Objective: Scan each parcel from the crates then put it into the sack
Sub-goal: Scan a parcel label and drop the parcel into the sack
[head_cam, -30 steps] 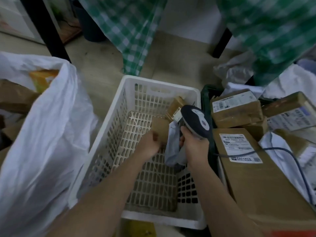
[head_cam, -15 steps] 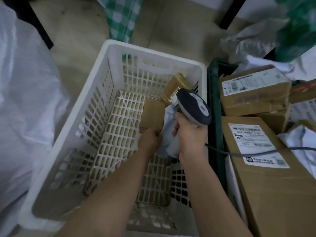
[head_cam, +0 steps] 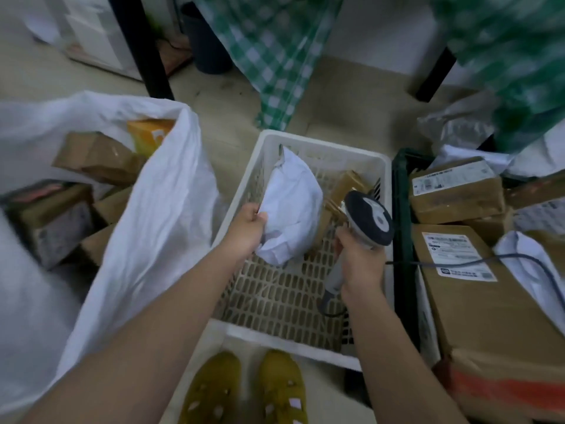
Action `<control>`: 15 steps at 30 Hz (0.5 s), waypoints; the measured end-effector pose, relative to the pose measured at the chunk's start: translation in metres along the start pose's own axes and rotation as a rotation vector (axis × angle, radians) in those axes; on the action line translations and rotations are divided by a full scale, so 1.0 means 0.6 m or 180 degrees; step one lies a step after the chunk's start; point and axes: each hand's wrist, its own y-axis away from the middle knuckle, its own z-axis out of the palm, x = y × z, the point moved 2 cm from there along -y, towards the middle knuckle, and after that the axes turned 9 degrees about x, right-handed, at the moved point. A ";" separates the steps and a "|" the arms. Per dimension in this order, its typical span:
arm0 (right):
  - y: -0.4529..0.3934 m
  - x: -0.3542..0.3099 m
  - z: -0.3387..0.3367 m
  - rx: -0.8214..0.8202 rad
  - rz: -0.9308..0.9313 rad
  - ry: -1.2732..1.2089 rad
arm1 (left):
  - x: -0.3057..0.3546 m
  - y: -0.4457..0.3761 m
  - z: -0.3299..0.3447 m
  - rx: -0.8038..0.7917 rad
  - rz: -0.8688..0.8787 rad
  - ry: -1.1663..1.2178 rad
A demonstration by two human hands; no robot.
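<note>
With your left hand (head_cam: pixel 247 225) gripping the white parcel (head_cam: pixel 290 209) at frame centre over the white crate (head_cam: pixel 308 336) and your right hand (head_cam: pixel 356 261) clasping the scanner (head_cam: pixel 368 220), scan its label, then swing left to the sack (head_cam: pixel 159 215).

Sack (head_cam: pixel 159 209) mouth gapes open left; white crate (head_cam: pixel 263 166) wall stands between.

Left hand (head_cam: pixel 248 225) grips soft white plastic mailer parcel (head_cam: pixel 290 209), raised above white slatted plastic crate (head_cam: pixel 308 148). Right hand (head_cam: pixel 357 261) holds dark-headed grey corded barcode scanner (head_cam: pixel 368 221) just beside parcel. Open white woven sack (head_cam: pixel 159 215) at left, brown cardboard boxes (head_cam: pixel 97 157) inside. Labelled brown cardboard parcels (head_cam: pixel 455 191) fill dark green crate (head_cam: pixel 402 209) at right.
</note>
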 end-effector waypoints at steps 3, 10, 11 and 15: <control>0.090 -0.034 -0.015 -0.0361 -0.0090 0.0056 | 0.037 0.077 -0.075 0.0257 0.0330 0.0082; 0.286 -0.117 -0.004 -0.1099 -0.0250 -0.0009 | 0.111 0.263 -0.202 0.0547 0.1222 -0.0202; 0.307 -0.114 -0.003 -0.1127 -0.0274 0.0013 | 0.110 0.285 -0.208 0.0512 0.1250 -0.0167; 0.346 -0.085 -0.017 -0.0990 -0.0273 0.0202 | 0.095 0.344 -0.208 0.0164 0.1060 -0.0066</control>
